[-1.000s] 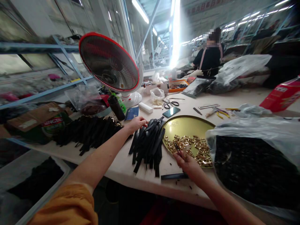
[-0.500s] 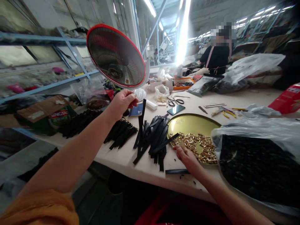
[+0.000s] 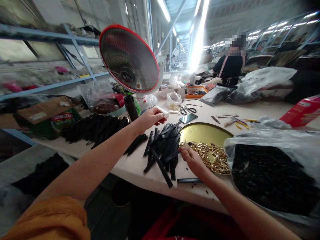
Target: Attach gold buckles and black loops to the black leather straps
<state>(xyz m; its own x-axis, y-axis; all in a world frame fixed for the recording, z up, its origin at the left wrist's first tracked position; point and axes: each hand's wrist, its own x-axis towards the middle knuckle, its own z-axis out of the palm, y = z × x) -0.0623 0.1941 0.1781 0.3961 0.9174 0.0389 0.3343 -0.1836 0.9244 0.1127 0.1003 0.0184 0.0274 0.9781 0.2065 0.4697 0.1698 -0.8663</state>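
My left hand (image 3: 151, 119) is raised over the table, its fingers curled together; whatever may be in them is hidden. Below it lies a loose heap of black straps (image 3: 166, 140), with a single black strap (image 3: 162, 168) lying slantwise across its front. My right hand (image 3: 191, 158) pinches a small beige flat piece (image 3: 186, 145) at the near left edge of the gold round tray (image 3: 200, 130). Many small gold metal buckles (image 3: 212, 151) cover the tray's nearer half. A black strap end reaches from the heap toward my right fingers.
A red-rimmed heater (image 3: 130, 60) stands behind my left hand. More black straps (image 3: 97, 130) lie left. Beyond the tray are a phone (image 3: 188, 118), scissors (image 3: 187, 108) and pliers (image 3: 241, 123). A plastic bag of black pieces (image 3: 270, 176) sits right; a person (image 3: 228, 65) is farther back.
My left hand has moved right and lower. The black strap that stood nearly upright beside it now lies across the heap. My right hand has shifted slightly left and up with the beige piece.
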